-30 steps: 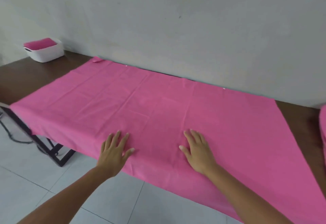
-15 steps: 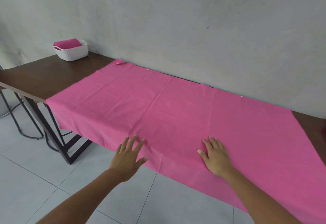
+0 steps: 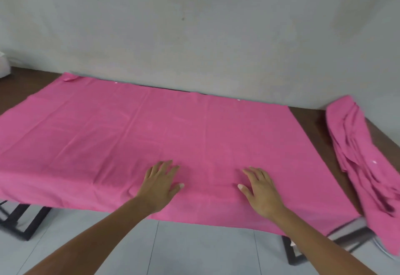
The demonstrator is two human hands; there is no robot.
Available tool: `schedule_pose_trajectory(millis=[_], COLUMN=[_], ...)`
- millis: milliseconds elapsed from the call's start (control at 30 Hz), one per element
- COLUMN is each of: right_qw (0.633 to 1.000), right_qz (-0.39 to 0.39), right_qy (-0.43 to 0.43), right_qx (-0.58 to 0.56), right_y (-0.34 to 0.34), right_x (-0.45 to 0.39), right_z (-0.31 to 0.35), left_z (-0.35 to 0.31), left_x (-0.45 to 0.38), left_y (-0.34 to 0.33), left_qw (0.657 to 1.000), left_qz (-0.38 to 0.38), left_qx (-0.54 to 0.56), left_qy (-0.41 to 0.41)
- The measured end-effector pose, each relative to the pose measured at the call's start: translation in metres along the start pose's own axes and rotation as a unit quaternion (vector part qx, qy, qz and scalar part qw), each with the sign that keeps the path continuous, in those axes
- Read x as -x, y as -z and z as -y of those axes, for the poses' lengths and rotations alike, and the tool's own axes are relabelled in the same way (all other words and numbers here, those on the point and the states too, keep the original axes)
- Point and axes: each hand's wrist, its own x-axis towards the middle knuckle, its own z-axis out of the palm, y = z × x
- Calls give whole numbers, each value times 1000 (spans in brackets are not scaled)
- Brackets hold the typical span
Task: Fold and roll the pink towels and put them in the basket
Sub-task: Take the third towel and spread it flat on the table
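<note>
A large pink towel (image 3: 164,127) lies spread flat over the dark wooden table (image 3: 307,114), its near edge hanging over the front. My left hand (image 3: 161,182) rests flat on it near the front edge, fingers straight. About a hand's width to the right, my right hand (image 3: 258,188) also lies flat on the cloth. A pile of several more pink towels (image 3: 365,162) sits at the table's right end, draping over the edge. A sliver of the white basket (image 3: 4,67) shows at the far left edge.
A grey wall (image 3: 194,26) runs close behind the table. Black metal table legs (image 3: 23,220) stand below on a pale tiled floor (image 3: 194,251). Bare wood shows at the far left and between the spread towel and the pile.
The view has swung to the right: the basket has slid almost out of sight and the towel pile has come in at the right. Both hands stay flat on the towel.
</note>
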Motion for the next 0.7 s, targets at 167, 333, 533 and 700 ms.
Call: schedule_pose_trajectory(millis=[167, 333, 533, 700], right_qw=[996, 978, 933, 904], right_qz=[-51, -115, -199, -216], right_qy=[-70, -152, -275, -344], right_qx=[-35, -87, -122, -135], right_y=[21, 35, 37, 34], right_x=[25, 52, 79, 88], right_z=[-79, -146, -209, -242], left_z=[-75, -158, -256, -336], left_x=[-68, -138, -205, -240], left_y=[1, -8, -29, -47], left_qw=[997, 988, 964, 927], left_qz=[9, 46, 72, 110], left_qx=[4, -1, 4, 31], left_qy=[-75, -149, -257, -356])
